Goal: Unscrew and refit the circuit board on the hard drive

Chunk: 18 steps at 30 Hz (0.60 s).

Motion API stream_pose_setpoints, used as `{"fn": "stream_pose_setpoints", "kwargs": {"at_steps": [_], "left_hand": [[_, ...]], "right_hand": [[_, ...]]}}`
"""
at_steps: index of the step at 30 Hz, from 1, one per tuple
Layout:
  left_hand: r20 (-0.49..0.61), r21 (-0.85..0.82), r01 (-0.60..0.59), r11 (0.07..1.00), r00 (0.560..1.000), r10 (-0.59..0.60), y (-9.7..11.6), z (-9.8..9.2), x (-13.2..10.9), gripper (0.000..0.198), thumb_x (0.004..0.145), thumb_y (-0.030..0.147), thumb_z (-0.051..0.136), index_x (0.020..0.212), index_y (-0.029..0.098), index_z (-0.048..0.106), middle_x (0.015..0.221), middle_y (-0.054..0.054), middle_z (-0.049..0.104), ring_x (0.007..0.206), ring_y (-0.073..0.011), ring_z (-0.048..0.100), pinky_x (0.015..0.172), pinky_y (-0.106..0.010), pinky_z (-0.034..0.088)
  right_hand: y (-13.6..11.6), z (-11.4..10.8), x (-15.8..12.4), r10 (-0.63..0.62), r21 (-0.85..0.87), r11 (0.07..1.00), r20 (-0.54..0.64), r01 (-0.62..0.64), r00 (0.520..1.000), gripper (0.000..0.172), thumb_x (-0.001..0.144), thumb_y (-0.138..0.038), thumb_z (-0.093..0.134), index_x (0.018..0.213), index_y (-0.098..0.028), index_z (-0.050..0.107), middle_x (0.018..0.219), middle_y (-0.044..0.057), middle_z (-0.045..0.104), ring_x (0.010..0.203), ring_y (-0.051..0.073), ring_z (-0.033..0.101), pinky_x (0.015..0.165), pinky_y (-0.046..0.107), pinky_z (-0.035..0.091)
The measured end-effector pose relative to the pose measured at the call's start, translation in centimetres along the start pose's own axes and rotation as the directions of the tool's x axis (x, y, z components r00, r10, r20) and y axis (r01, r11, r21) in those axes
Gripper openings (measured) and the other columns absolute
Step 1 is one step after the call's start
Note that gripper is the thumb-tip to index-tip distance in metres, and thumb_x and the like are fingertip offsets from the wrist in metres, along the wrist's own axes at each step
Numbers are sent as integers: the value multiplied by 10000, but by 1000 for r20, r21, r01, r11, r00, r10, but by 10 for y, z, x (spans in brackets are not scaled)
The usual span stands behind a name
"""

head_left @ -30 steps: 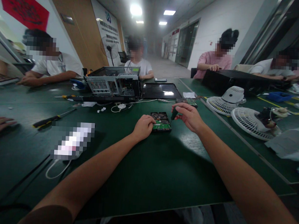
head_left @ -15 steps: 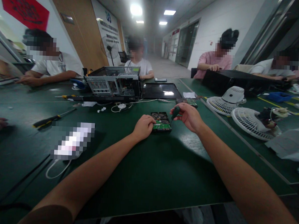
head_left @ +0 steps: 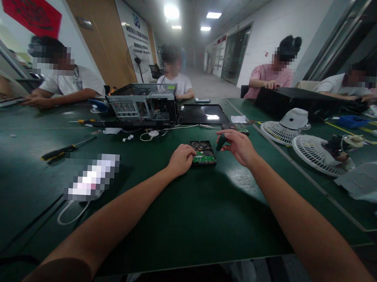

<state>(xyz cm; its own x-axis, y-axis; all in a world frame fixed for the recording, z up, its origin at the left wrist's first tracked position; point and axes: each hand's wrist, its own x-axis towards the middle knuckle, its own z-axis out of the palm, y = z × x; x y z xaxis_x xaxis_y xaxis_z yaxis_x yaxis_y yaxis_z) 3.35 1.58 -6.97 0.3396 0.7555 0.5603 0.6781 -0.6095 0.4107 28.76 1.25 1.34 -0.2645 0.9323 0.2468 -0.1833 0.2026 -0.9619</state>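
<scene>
A hard drive [head_left: 203,152] lies circuit side up on the green table [head_left: 184,216], its green board facing me. My left hand [head_left: 180,159] is closed on the drive's left edge and holds it in place. My right hand [head_left: 238,146] grips a small dark-handled screwdriver [head_left: 220,142] that stands nearly upright at the drive's right side. Its tip is hidden behind the drive's edge.
An open computer case [head_left: 144,101] and a dark panel [head_left: 202,114] stand beyond the drive. Another circuit board [head_left: 238,127] lies to the right. A black-and-yellow screwdriver [head_left: 66,148] lies at left. Fan grilles [head_left: 314,149] are on the adjoining table. Several people sit around.
My right hand has shifted slightly around the screwdriver handle. Another person's hand at the left edge of the table has withdrawn out of view. The drive and my left hand have not moved.
</scene>
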Motion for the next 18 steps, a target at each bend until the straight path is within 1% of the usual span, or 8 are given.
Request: {"fn": "stream_pose_setpoints", "kwargs": {"at_steps": [3,6,9,12,15,18], "left_hand": [[-3,2,0,1000,1000,0,0,0,0,263,851,43,516,895,217,710,1003,-51,717,1038,-246,610,966,-423,509],[-9,7,-7,1000,1000,7,0,-1,0,262,856,43,517,892,216,711,995,-51,717,1026,-246,609,951,-418,511],[-19,7,-23,1000,1000,23,0,-1,0,250,866,50,522,896,210,712,991,-54,718,1012,-246,610,933,-412,512],[-19,8,-24,1000,1000,24,0,-1,-1,248,870,54,522,898,212,711,991,-52,719,1014,-246,611,938,-413,510],[-15,9,-14,1000,1000,14,1,-1,-1,259,865,47,521,904,216,713,997,-49,718,1024,-244,612,951,-413,508],[-8,12,0,1000,1000,0,1,-1,-1,267,861,40,521,907,219,714,1003,-48,717,1031,-244,612,952,-413,509]], "right_hand": [[1,-1,1,-14,-31,999,-16,13,1000,198,838,-348,685,957,-204,750,908,65,691,821,187,620,565,271,479],[2,-1,2,-21,-23,1000,-11,21,1000,150,832,-331,680,896,-200,718,925,67,691,831,189,620,584,281,481],[2,-1,1,-4,19,1000,22,4,1000,128,841,-315,657,883,-196,672,957,84,714,853,200,639,579,280,460],[2,0,0,18,38,999,36,-20,999,131,843,-313,636,917,-205,650,935,82,727,846,210,654,584,289,455],[1,-1,0,13,5,1000,36,-13,999,182,854,-324,602,972,-210,680,898,73,724,812,203,646,582,290,445],[1,-2,1,-15,-39,999,33,17,999,203,853,-326,592,932,-194,725,909,76,720,801,190,631,595,287,447]]}}
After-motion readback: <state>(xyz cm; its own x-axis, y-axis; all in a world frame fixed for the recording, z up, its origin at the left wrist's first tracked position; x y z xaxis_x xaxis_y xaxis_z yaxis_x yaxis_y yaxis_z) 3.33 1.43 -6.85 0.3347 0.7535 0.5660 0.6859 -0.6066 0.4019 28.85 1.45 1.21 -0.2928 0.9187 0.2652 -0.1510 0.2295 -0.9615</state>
